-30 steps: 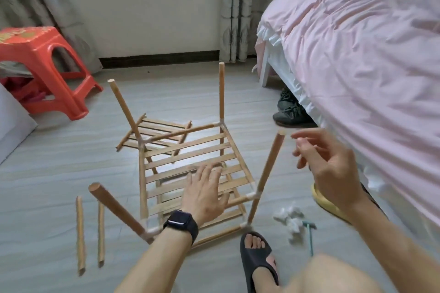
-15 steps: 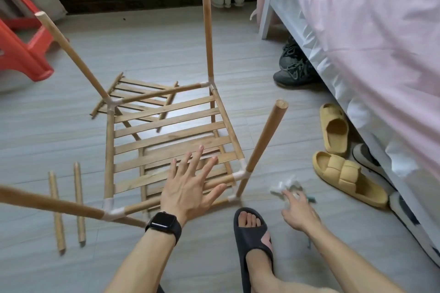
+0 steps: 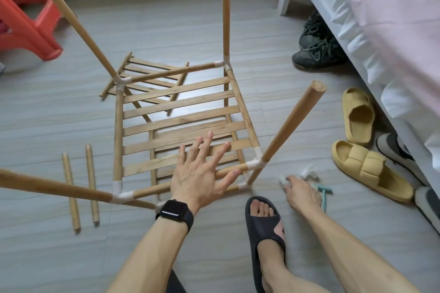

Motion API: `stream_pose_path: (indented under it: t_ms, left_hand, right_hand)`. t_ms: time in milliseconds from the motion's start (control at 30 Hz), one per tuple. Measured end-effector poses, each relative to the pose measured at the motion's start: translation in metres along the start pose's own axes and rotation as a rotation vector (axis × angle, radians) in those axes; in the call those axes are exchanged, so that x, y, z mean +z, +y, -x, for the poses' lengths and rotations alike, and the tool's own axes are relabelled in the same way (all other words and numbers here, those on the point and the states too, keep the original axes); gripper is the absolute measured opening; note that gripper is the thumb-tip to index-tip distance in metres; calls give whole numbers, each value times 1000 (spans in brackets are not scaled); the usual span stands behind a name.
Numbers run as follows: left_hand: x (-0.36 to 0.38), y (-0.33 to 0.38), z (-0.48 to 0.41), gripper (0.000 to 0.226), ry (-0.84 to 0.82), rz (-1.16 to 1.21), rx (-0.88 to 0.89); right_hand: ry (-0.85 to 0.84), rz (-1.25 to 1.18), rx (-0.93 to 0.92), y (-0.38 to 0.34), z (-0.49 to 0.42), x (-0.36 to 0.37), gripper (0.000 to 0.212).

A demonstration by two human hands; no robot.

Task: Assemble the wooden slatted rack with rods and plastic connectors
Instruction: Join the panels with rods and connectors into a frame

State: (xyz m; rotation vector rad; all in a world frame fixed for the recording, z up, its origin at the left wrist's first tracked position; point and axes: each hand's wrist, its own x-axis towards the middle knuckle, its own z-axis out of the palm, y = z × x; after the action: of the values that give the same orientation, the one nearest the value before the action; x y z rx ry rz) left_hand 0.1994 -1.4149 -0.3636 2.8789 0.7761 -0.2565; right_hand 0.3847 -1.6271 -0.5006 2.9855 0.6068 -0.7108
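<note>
Grey floor (image 3: pixel 214 19) beside a bed (image 3: pixel 381 19) is seen carrying the rack (image 3: pixel 181 102), which is set near the floor's middle with four rods (image 3: pixel 292 123) raised from white corner joints (image 3: pixel 256 164). The left hand (image 3: pixel 202 173) is laid flat on the near slats, fingers straight and spread, gripping nothing. The right hand (image 3: pixel 301 192) is lowered to the floor just right of the rack's near corner, fingertips bent onto a small heap of white connectors (image 3: pixel 309 170); whether one is pinched cannot be told. Two loose rods (image 3: pixel 91 181) are laid side by side left of the rack, and a spare panel (image 3: pixel 142 71) is partly hidden behind it.
</note>
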Motion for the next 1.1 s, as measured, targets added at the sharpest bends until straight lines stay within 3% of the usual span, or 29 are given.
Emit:
stream_pose_path:
  t_ms: [133, 333, 567, 733, 900, 1100]
  left_hand:
    - [-2, 0, 2, 72, -36, 9, -8]
    - [-17, 4, 7, 71, -181, 34, -28]
    - [-69, -8, 38, 44, -231, -5, -12]
    - [-114, -56, 99, 41, -334, -13, -69]
    - [-119, -127, 167, 41, -511, 142, -216]
    - [-43, -236, 186, 48, -292, 362, -596]
  right_hand:
    - [-3, -248, -48, 4, 20, -22, 38]
    - [-97, -397, -237, -7, 83, -74, 21]
    - [-201, -322, -584, -59, 157, -152, 20]
    - [-236, -204, -867, -139, 197, -185, 23]
    - [-164, -148, -984, -226, 202, -206, 25]
    - [10, -263, -937, -297, 179, -169, 30]
